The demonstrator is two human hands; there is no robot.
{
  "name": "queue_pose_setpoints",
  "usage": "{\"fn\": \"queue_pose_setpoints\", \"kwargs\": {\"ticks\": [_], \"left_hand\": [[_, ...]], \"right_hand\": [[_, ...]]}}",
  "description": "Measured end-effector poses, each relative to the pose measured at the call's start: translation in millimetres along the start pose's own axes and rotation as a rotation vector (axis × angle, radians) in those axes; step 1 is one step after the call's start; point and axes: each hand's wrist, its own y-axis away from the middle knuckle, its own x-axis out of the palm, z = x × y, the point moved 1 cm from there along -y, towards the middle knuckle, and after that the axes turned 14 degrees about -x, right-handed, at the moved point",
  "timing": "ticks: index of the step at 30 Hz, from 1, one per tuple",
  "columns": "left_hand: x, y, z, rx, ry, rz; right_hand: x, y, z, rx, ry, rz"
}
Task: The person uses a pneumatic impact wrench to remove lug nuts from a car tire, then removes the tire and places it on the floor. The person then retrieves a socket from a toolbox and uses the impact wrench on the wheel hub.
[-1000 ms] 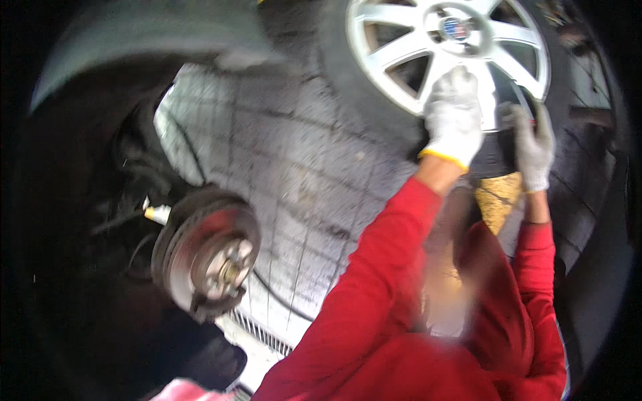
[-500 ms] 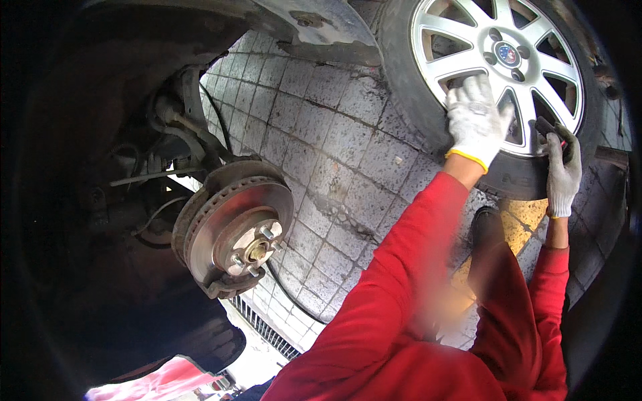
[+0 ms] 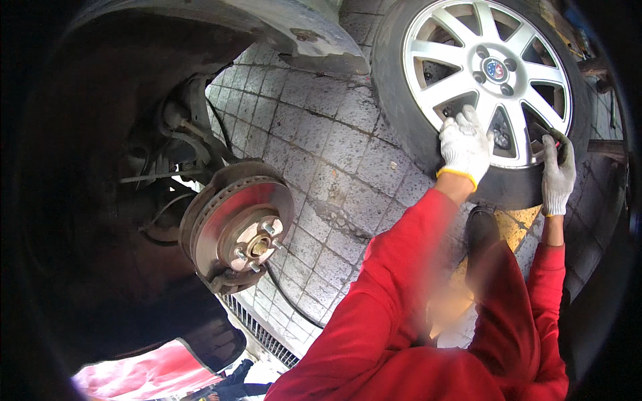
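A car wheel (image 3: 461,87) with silver spokes and a black tyre lies at the upper right. My left hand (image 3: 464,148), in a white glove with a yellow cuff, has its fingers curled over the rim and spoke at the wheel's near left. My right hand (image 3: 558,172), gloved too, is at the wheel's near right edge. Its fingers close around a small dark tool (image 3: 538,131) with a red part; the rest of it is hidden by the hand and its kind does not show.
To the left, a bare brake disc (image 3: 234,220) with wheel studs sits under the dark wheel arch (image 3: 120,80). A black hose (image 3: 289,298) crosses the tiled floor (image 3: 348,167). A drain grate (image 3: 257,334) and a pink-red cloth (image 3: 147,371) are at the lower left.
My left hand has slid down from the spokes toward the rim, its fingers curling. The tool in my right hand now sits lower, against the wheel's edge. The view has shifted slightly.
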Motion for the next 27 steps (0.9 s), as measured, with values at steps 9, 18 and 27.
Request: {"fn": "queue_pose_setpoints", "kwargs": {"ticks": [9,18,27], "left_hand": [[-40.9,50.9,-15.8,0.026,0.063,0.150],[-38.8,48.6,-15.5,0.058,-0.049,-0.007],[-23.5,45.5,-13.5,-0.047,0.000,0.179]], "right_hand": [[-26.1,-2.4,41.2,0.103,0.107,-0.063],[11.3,-60.9,72.9,-0.146,0.180,0.165],[44.9,-84.7,40.2,-0.200,0.490,0.514]]}}
